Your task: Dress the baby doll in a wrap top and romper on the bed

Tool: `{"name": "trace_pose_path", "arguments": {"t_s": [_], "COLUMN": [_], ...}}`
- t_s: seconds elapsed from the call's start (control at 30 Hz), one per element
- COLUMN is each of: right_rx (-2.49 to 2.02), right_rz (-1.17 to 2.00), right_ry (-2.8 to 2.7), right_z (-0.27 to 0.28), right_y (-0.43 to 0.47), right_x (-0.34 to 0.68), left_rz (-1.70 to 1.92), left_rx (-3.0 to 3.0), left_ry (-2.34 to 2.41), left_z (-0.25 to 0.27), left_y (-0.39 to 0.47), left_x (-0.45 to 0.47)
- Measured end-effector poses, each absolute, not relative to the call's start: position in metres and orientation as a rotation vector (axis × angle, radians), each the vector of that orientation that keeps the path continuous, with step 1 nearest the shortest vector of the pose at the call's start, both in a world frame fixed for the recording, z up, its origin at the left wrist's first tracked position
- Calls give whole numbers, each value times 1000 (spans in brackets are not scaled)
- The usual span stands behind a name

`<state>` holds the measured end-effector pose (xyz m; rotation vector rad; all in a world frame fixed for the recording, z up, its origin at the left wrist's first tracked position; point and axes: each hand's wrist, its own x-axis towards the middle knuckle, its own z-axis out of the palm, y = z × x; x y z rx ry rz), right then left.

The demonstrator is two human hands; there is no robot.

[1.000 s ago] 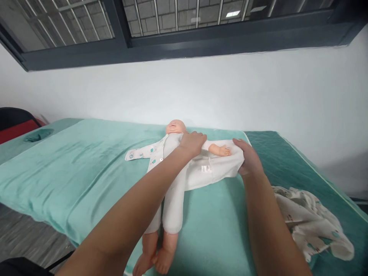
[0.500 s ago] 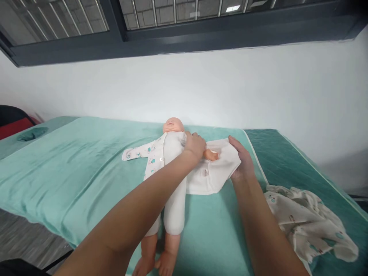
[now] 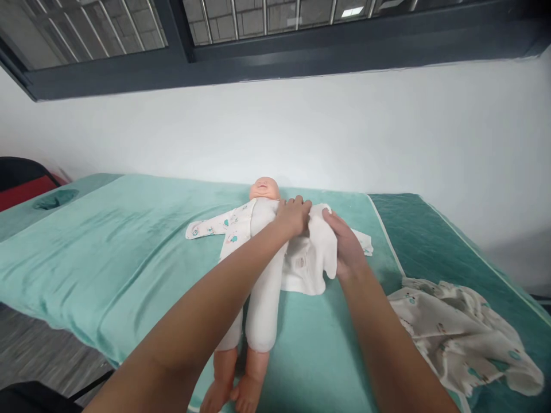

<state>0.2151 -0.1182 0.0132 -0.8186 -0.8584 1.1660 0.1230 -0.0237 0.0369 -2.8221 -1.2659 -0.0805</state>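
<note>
A baby doll [image 3: 263, 215] with a white cloth body lies on its back, head toward the wall. A white printed baby shirt [image 3: 321, 246] is open beneath it, one sleeve stretched out over the doll's arm on the left side. My left hand [image 3: 295, 217] is closed over the doll's other arm near the shoulder. My right hand [image 3: 348, 244] grips the bunched front of the shirt on that side, its thumb on top. That shirt panel hides the doll's small hand, and a printed sleeve end shows beyond my right wrist.
A crumpled printed baby garment [image 3: 465, 335] lies at the right. Everything rests on a bed with a green cover [image 3: 129, 246], which has a hole at its far left end. Behind stands a white wall [image 3: 301, 132] under a dark window frame [image 3: 322, 54].
My right hand has moved left and folded the shirt panel inward over the doll's hand, which showed before. A sleeve end has come into view at the right. My left hand stays at the doll's arm.
</note>
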Motion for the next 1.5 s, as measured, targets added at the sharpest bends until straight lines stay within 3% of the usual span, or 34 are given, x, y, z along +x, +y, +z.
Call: {"name": "trace_pose_path", "arguments": {"t_s": [0.2,0.43,0.63,0.83,1.07,1.3,1.5], "right_rx": [-712,-641,-857,-1102,-1137,-1217,-1325], "right_rz": [1342,1469,1158,410,233,138,-164], "right_ry": [-1074,-1383,-1393,-1680,-2074,-2036,-1871], "right_z": [18,13,4,-7,-15,-26,-27], "right_y": [-127,-130,-125,-122,-132,-164,-171], "right_x": [202,189,184,172,155,146,133], "left_rz": [-676,-1170,-1383,-1710,-1988,-1820,-1782], "left_rx": [-3495,-2933,-2708,-2550,-2492,-2761,-2812], "left_ry": [-986,-1437,-1672,-1887,-2125,-1947,-1892], "left_z": [62,57,37,10,-35,-49,-53], "left_y": [-5,8,-7,-51,-109,-147,-151], "left_x": [86,46,21,-18,-61,-88,-91]}}
